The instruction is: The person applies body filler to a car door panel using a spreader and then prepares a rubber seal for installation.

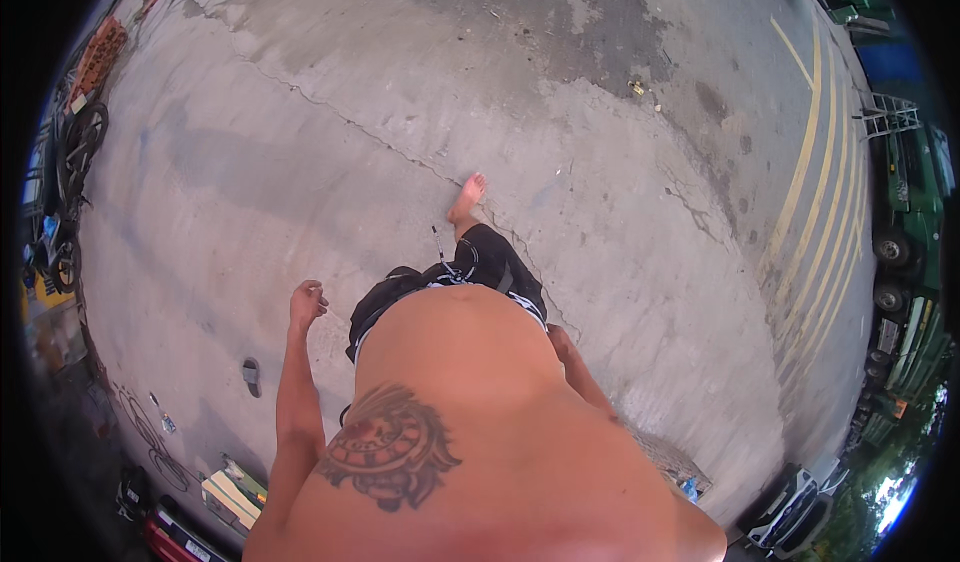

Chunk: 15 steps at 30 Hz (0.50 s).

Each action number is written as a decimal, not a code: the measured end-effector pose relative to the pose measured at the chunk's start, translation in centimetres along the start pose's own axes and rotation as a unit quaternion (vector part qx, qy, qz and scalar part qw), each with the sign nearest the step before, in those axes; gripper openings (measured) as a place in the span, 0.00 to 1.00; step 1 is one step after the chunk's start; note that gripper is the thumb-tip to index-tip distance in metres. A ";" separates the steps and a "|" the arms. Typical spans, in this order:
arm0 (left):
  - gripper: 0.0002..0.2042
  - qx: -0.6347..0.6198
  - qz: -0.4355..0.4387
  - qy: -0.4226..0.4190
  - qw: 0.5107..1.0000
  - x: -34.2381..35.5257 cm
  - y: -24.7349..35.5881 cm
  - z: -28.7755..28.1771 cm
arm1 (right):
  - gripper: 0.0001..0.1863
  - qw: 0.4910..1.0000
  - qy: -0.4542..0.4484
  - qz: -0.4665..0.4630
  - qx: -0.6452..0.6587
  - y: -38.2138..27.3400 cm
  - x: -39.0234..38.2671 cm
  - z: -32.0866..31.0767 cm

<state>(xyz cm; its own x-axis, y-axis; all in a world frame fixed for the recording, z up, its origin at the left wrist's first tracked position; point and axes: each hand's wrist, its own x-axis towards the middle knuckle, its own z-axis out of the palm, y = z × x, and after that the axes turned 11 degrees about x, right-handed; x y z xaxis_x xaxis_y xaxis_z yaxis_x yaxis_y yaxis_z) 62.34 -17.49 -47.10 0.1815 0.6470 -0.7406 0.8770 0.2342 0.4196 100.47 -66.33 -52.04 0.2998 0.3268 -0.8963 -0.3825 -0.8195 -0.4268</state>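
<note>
My left hand (308, 304) hangs out from my side above the concrete ground (240, 192), its fingers loosely bent and a little apart. Nothing shows in it. On the other side my right hand (559, 340) is down by the hip of my black shorts (505, 267), partly behind my body. Its fingers are hidden, so whether it holds anything cannot be seen. One bare foot (468, 199) is stretched forward on the concrete, beside a long crack. A drawstring (440, 247) dangles from the waist of the shorts.
A grey slipper (251, 377) lies at left, with a coiled hose (160, 452) farther out. Motorbikes (75, 157) line the left edge. Yellow stripes (820, 192) mark the ground at right, before green trucks (910, 232). A car (790, 510) stands lower right.
</note>
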 end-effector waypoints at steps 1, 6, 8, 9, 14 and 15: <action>0.12 -0.001 -0.014 0.001 1.000 1.5 1.1 -0.3 | 0.19 0.999 0.000 0.026 -0.020 -3.7 1.4 -0.8; 0.14 -0.053 0.038 -0.019 0.998 6.7 12.0 0.0 | 0.19 0.981 -0.011 0.140 -0.133 -14.9 17.2 -10.3; 0.14 -0.071 0.032 -0.018 0.997 7.7 15.4 0.0 | 0.16 0.940 -0.004 0.037 -0.340 -25.1 23.0 -14.3; 0.14 -0.096 0.033 -0.004 0.995 8.2 16.6 -0.2 | 0.17 0.935 0.055 -0.107 -0.335 -31.2 24.5 -15.2; 0.13 -0.065 -0.034 -0.039 0.997 14.6 20.9 0.8 | 0.21 0.938 0.118 -0.288 -0.152 -61.3 27.7 -18.2; 0.13 -0.064 -0.033 -0.046 0.996 16.4 21.5 0.8 | 0.21 0.922 0.134 -0.323 -0.164 -65.0 28.2 -18.7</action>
<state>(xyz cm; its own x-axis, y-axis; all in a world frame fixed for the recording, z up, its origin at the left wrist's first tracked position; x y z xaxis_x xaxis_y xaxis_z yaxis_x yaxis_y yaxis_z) 84.56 -2.46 -50.62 0.1709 0.5595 -0.8110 0.8250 0.3689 0.4282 150.09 -12.63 -47.34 0.5940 0.7056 -0.3864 0.2242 -0.6066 -0.7628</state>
